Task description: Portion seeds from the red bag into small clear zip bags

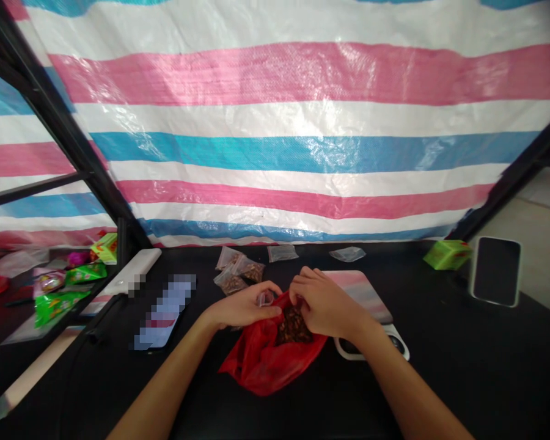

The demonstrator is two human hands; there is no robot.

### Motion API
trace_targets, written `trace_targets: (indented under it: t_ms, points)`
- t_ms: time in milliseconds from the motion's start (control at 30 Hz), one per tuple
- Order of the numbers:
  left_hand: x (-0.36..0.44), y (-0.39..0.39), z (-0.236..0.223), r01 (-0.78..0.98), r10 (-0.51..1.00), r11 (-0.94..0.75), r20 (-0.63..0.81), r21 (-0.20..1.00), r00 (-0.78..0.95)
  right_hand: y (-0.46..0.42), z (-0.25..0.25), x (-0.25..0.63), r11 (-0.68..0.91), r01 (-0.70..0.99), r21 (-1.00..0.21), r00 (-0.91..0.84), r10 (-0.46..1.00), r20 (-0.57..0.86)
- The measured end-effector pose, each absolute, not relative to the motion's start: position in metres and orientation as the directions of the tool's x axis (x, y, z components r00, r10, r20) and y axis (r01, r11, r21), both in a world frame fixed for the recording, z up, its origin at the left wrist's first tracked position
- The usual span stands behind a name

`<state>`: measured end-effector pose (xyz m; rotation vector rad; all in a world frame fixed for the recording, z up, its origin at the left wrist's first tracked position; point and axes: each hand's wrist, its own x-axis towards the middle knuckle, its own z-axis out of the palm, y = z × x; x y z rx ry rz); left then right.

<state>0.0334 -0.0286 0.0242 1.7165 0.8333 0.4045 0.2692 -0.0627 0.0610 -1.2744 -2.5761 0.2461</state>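
Observation:
A red plastic bag (275, 366) lies on the black table with its mouth open, and dark brown, coarse dried bits (294, 327) show inside. My left hand (247, 304) is at the left of its mouth, thumb and fingers closed around a small clear plastic bag (266, 297) beside the red rim. At the upper right of the mouth, my right hand (325, 302) has its fingers curled down over the contents; what they hold is hidden. Small clear bags filled with brown bits (231, 283) lie just beyond my left hand.
Under my right forearm sits a flat white device with a shiny plate (360, 296). Flat clear bags (283, 253) lie along the back. A phone (167, 315) is at left, green packets (59, 305) farther left. A green box (447, 254) and white-framed device (495, 271) stand right.

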Motion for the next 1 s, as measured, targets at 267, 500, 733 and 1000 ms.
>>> trace_targets:
  t_ms: [267,500,733,1000]
  points:
    - [0.039,-0.024,0.018,0.325,0.791,-0.140,-0.092,0.935,0.605,-0.060,0.055,0.277,0.588,0.743,-0.318,-0.573,0.806,0.152]
    - [0.036,-0.022,0.026,0.408,0.885,-0.174,-0.040,0.896,0.465,-0.059,0.059,0.278,0.590,0.753,-0.292,-0.569,0.806,0.163]
    - [0.032,-0.023,0.020,0.404,0.770,-0.186,-0.122,0.896,0.626,-0.062,0.061,0.280,0.556,0.751,-0.356,-0.576,0.815,0.060]
    - [0.038,-0.031,0.024,0.384,0.739,-0.183,-0.131,0.905,0.661,-0.062,0.056,0.285,0.531,0.770,-0.352,-0.553,0.832,0.046]
